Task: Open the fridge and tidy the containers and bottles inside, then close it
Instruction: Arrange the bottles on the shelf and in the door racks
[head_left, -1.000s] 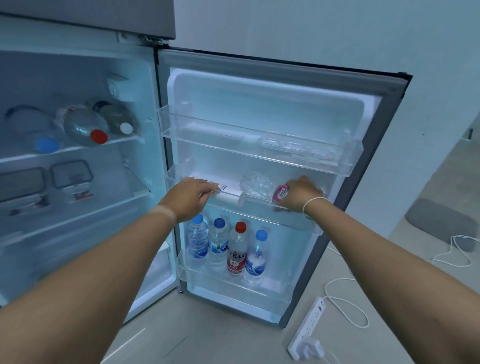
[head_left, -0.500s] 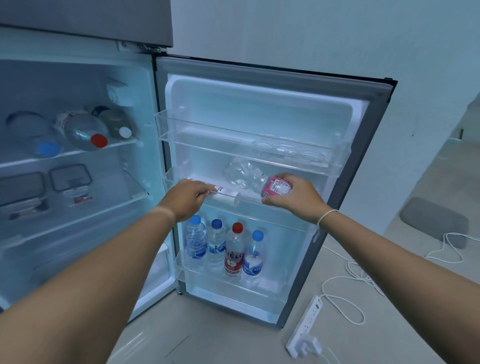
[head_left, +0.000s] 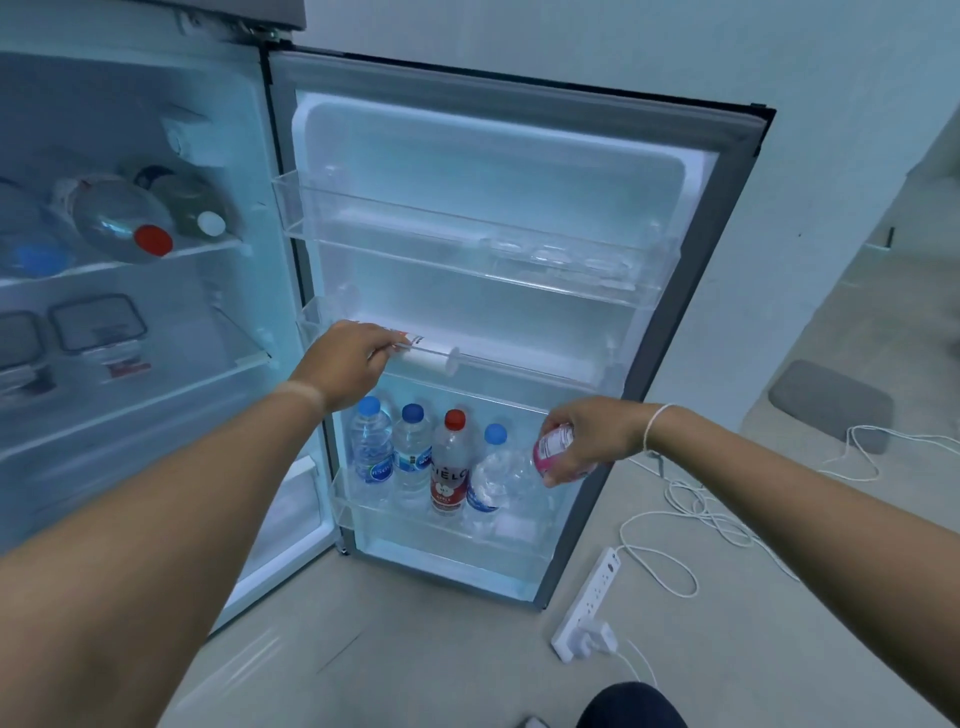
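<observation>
The fridge stands open, its door (head_left: 727, 249) swung to the right. My right hand (head_left: 597, 436) grips a clear bottle with a pink label (head_left: 551, 448) by its top and holds it tilted at the right end of the bottom door shelf (head_left: 441, 532). Beside it stand several upright bottles: blue-capped ones (head_left: 371, 447) and a red-capped one (head_left: 451, 467). My left hand (head_left: 348, 364) is closed on a white tube-like container (head_left: 436, 359) lying in the middle door shelf (head_left: 545, 373).
Inside the fridge, bottles (head_left: 119, 223) lie on their sides on the upper shelf, and lidded containers (head_left: 96, 322) sit on the shelf below. The top door shelf (head_left: 467, 260) looks bare. On the floor lie a power strip (head_left: 592, 608), white cables (head_left: 691, 499) and a grey mat (head_left: 831, 405).
My right hand lifted the pink-labelled bottle out of the middle door shelf and brought it down to the bottom shelf, next to the upright bottles. My left hand stayed on the white container.
</observation>
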